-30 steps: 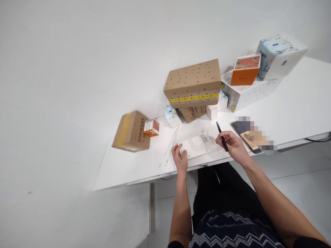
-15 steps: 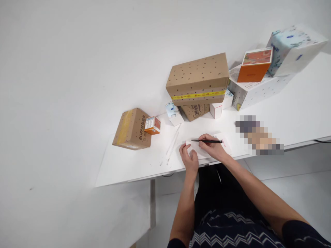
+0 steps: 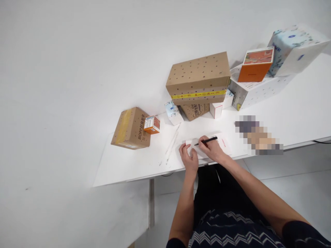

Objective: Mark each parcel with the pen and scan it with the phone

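Observation:
My right hand [image 3: 210, 148] is closed around a black pen [image 3: 210, 139], its tip pointing left and down at a white flat piece with a red edge [image 3: 188, 141]. Whether that piece is folded paper or a slim box I cannot tell. My left hand [image 3: 189, 156] grips its left end, fingers curled over the edge and thumb on top. White paper with red print [image 3: 224, 142] shows to the right, beyond my right hand. Both hands rest near the front edge of the white table [image 3: 144, 162].
A brown carton [image 3: 130, 129] and a small orange box [image 3: 152, 124] stand at the left. Behind my hands are a large brown carton [image 3: 198, 77] and small white boxes [image 3: 216, 111]. Stacked boxes [image 3: 261, 93] stand at the right, near a blurred patch [image 3: 258, 136].
The pen has tilted, its tip swinging down and slightly right while its rear end moved up and left. My right hand shifted slightly with it; my left hand stays put.

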The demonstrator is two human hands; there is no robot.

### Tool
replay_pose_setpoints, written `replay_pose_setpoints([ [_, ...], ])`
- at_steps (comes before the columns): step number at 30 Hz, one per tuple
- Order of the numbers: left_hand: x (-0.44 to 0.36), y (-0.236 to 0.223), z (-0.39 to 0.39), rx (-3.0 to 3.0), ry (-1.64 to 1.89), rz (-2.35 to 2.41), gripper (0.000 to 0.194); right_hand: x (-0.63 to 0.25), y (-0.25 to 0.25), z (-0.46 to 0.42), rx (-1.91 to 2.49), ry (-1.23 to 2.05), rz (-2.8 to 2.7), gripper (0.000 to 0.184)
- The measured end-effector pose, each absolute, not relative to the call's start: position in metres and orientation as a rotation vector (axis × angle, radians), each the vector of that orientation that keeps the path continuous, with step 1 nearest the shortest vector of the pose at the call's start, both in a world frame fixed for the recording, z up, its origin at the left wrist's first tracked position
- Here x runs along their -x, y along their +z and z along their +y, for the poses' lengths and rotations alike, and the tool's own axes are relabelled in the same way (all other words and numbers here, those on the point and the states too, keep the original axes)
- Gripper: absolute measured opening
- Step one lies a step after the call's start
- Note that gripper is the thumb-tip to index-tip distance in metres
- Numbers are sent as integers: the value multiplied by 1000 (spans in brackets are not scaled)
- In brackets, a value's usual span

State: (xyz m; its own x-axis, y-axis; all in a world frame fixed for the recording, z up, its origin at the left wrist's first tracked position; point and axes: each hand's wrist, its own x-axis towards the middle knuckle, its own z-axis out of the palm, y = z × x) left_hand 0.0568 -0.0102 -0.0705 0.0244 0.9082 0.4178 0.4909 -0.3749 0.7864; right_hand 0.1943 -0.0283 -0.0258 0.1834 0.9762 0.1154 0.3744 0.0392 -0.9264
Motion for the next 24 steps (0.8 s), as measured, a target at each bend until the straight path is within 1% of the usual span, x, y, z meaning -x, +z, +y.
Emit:
replay_pose_setpoints([
  [11, -57, -70, -10, -1881, 1311, 1433, 21, -195, -24, -28, 1486, 804, -1354, 17],
  [16, -58, -70, -11, -1874, 1314, 1436, 21, -194, -33, -31, 1413, 744, -1119, 17],
  [18, -58, -70, -11, -1853, 1308, 1445, 20, -202, -36, -36, 1369, 663, -983, 20],
  [20, -58, -70, -11, -1829, 1306, 1458, 19, -217, -38, -45, 1378, 506, -905, 23],
  [22, -59, -70, -10, -1798, 1326, 1483, 19, -238, -40, -56, 1460, 271, -952, 24],
  [24, -59, -70, -8, -1763, 1365, 1512, 19, -261, -41, -68, 1599, 51, -1151, 29],
])
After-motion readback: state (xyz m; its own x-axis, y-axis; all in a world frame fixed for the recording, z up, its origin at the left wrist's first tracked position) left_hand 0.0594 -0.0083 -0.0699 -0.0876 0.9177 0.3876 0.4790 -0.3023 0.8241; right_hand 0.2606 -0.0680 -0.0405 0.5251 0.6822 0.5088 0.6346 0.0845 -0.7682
